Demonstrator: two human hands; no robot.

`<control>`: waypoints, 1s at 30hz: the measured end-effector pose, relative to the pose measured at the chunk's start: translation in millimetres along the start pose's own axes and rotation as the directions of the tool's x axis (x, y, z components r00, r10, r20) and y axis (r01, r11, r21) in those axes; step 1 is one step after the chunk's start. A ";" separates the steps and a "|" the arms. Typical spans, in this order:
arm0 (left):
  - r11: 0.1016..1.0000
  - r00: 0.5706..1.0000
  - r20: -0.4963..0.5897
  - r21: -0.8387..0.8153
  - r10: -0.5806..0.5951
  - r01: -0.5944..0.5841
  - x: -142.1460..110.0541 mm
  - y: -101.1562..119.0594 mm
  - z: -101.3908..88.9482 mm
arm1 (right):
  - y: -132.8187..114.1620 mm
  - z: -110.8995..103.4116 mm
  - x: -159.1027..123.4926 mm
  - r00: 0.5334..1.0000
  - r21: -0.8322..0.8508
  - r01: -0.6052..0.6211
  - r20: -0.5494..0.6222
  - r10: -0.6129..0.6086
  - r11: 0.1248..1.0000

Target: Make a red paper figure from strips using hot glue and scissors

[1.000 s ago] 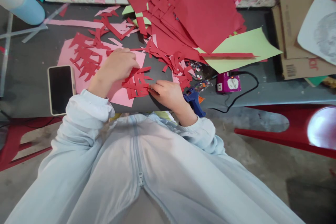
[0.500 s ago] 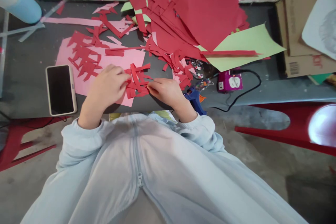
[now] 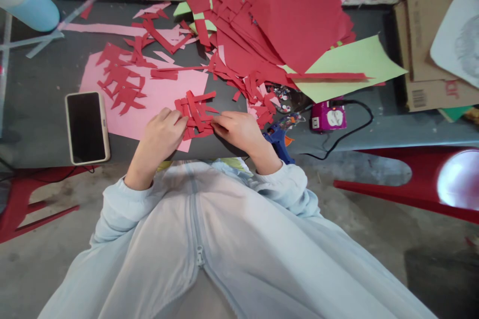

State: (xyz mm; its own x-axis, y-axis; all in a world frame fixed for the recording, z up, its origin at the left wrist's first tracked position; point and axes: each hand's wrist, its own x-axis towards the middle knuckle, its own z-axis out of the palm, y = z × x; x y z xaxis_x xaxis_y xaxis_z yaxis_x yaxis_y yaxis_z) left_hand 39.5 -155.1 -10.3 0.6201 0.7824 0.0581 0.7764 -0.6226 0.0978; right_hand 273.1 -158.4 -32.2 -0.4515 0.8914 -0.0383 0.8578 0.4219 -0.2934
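Red paper strips [image 3: 196,112], crossed over one another in a small cluster, lie near the table's front edge, partly on a pink paper sheet [image 3: 157,90]. My left hand [image 3: 165,132] is closed at the cluster's left side, its fingertips pinching the strips there. At the right side my right hand [image 3: 236,129] pinches the strip ends between thumb and fingers. Several cut red paper pieces [image 3: 122,82] lie on the left part of the pink sheet. A blue glue gun [image 3: 277,140] lies just right of my right hand.
A phone [image 3: 87,128] lies left of the pink sheet. Behind are stacked red paper sheets [image 3: 295,15], a light green sheet [image 3: 348,67] and scraps. A purple box [image 3: 328,115] with a black cable and cardboard [image 3: 430,35] are on the right. A blue-white bottle [image 3: 32,2] stands far left.
My left hand has moved down and slightly right, from the upper left of the strip cluster to its lower left edge. My right hand stays almost in place on the strips.
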 end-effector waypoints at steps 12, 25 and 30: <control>0.776 0.802 -0.222 -0.484 -0.555 0.403 -8.1 2.5 16.5 | 3.0 1.1 -0.6 1.000 0.037 -0.007 -0.023 0.008 0.999; 0.914 0.899 -0.252 -0.293 -0.358 0.281 -10.3 4.7 19.6 | 1.4 1.4 -0.3 1.000 -0.003 0.006 -0.009 -0.006 1.000; 0.950 0.945 -0.205 -0.235 -0.253 0.203 -6.0 4.3 16.4 | 1.7 1.8 -0.6 1.000 0.007 -0.002 -0.010 0.002 1.000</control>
State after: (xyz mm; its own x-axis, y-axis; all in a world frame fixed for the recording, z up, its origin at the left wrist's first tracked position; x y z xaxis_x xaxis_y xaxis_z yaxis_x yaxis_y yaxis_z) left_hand 41.0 -162.7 -26.5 0.3665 0.9005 0.2341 0.8375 -0.4289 0.3385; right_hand 274.5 -158.5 -34.4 -0.4471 0.8940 -0.0295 0.8572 0.4189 -0.2998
